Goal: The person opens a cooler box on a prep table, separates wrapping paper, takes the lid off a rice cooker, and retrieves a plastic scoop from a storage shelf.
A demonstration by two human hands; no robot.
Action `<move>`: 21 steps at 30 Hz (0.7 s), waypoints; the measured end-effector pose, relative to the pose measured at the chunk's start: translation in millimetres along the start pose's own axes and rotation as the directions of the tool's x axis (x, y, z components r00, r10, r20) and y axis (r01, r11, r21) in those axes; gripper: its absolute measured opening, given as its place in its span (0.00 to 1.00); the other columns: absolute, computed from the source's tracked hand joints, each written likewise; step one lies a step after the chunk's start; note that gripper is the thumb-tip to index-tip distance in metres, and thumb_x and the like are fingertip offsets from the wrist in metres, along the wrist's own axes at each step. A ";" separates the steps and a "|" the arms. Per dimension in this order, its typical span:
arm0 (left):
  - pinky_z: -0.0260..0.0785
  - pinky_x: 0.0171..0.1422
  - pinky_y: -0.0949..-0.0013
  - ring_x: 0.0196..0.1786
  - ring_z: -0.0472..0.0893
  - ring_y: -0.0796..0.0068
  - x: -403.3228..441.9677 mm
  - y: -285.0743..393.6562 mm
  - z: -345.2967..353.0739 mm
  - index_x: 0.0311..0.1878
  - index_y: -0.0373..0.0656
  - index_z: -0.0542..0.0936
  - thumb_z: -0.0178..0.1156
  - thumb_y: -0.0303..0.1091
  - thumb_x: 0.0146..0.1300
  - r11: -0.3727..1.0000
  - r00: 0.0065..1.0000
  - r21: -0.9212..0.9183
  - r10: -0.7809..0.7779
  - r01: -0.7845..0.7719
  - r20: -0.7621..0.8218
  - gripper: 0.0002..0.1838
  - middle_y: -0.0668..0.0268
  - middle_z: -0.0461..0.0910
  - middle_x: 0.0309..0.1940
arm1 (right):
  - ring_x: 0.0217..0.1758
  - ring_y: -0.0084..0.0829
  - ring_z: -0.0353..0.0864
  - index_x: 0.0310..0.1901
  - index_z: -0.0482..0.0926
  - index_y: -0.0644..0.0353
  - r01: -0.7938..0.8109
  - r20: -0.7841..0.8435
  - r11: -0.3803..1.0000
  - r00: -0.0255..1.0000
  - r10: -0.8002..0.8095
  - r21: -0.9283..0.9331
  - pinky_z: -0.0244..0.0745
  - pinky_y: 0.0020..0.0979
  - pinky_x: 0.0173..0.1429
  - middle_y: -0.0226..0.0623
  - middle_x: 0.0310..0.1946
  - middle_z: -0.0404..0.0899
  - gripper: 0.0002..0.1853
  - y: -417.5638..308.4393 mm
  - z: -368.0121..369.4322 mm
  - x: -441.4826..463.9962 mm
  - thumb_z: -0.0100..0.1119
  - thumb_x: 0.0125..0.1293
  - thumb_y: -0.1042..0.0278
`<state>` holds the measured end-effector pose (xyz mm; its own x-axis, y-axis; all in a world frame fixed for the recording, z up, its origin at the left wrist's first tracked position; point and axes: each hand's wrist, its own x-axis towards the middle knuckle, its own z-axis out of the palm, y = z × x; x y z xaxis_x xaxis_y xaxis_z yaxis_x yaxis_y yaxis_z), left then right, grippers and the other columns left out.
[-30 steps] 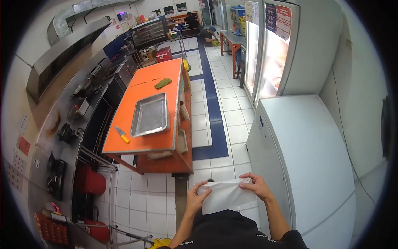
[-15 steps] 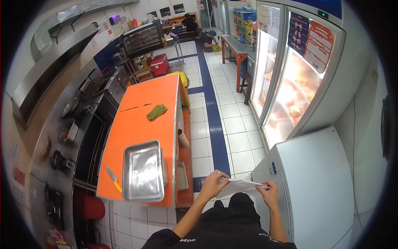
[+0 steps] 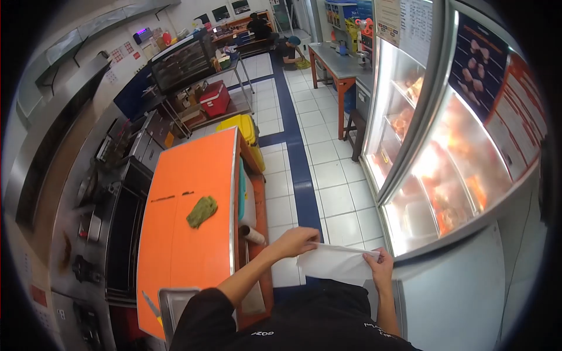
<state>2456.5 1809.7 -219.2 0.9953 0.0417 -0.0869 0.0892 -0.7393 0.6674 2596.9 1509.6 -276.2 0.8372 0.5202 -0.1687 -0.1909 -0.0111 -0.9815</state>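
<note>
A thin white sheet, perhaps paper or plastic, is stretched in front of my body at waist height. My left hand is closed on its left upper corner, with the fingertips partly turned away. On the other side, my right hand pinches the right edge between thumb and fingers. To my left stands an orange-topped table with a crumpled green cloth on it. Close to my left sleeve lie a metal tray, half covered by my arm, and a knife.
A lit glass-door fridge and a low white cabinet stand at my right. Ahead, a tiled aisle leads to a crouching person. A yellow bin and a red cooler are beyond the table.
My view has moved forward along the aisle; the tray and knife are now lower in the frame. More of the white sheet shows, and my left arm reaches across the tray's view.
</note>
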 end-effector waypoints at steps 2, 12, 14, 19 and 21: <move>0.74 0.52 0.55 0.48 0.83 0.55 12.1 -28.3 -24.2 0.45 0.45 0.81 0.69 0.35 0.61 0.998 0.999 -0.028 -0.054 0.053 -0.003 0.12 0.60 0.84 0.41 | 0.38 0.17 0.79 0.38 0.81 0.63 0.026 0.073 1.000 0.997 -0.026 0.007 0.73 0.23 0.44 0.29 0.33 0.83 0.07 -19.5 27.1 63.4 0.72 0.65 0.75; 0.75 0.53 0.56 0.46 0.86 0.51 136.6 -120.4 -111.5 0.45 0.43 0.87 0.70 0.39 0.64 0.920 0.767 -0.305 -0.378 0.248 -0.518 0.12 0.56 0.87 0.40 | 0.36 0.19 0.80 0.40 0.84 0.63 0.307 0.761 0.921 0.649 -0.018 -0.240 0.74 0.25 0.42 0.29 0.31 0.85 0.11 -86.8 205.9 361.2 0.73 0.66 0.64; 0.76 0.47 0.55 0.41 0.85 0.48 161.5 -154.2 -135.3 0.44 0.40 0.86 0.69 0.39 0.65 0.851 0.706 -0.380 -0.517 0.363 -0.484 0.12 0.52 0.86 0.37 | 0.35 0.19 0.82 0.39 0.84 0.62 0.286 0.784 0.926 0.620 0.015 -0.245 0.74 0.25 0.41 0.27 0.31 0.85 0.11 -93.0 240.1 427.5 0.73 0.66 0.63; 0.75 0.45 0.53 0.41 0.85 0.46 250.3 -276.9 -253.8 0.41 0.40 0.84 0.66 0.38 0.67 0.865 0.691 -0.285 -0.501 0.413 -0.520 0.11 0.50 0.84 0.37 | 0.36 0.26 0.85 0.44 0.82 0.69 -0.031 0.607 0.993 0.789 0.093 -0.111 0.78 0.26 0.43 0.38 0.32 0.85 0.10 -73.3 275.1 615.7 0.65 0.71 0.69; 0.75 0.45 0.53 0.41 0.84 0.46 287.4 -321.0 -294.6 0.41 0.40 0.84 0.66 0.38 0.67 0.849 0.676 -0.298 -0.528 0.437 -0.513 0.10 0.50 0.84 0.37 | 0.31 0.24 0.82 0.40 0.82 0.67 -0.070 0.295 0.976 0.947 0.130 -0.206 0.77 0.27 0.38 0.34 0.28 0.82 0.09 -41.4 253.3 681.2 0.65 0.71 0.67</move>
<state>2724.6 2257.0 -240.5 0.6446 0.7638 -0.0319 0.5218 -0.4091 0.7485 3045.3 2080.7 -327.7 0.6167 0.7428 -0.2604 -0.1392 -0.2227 -0.9649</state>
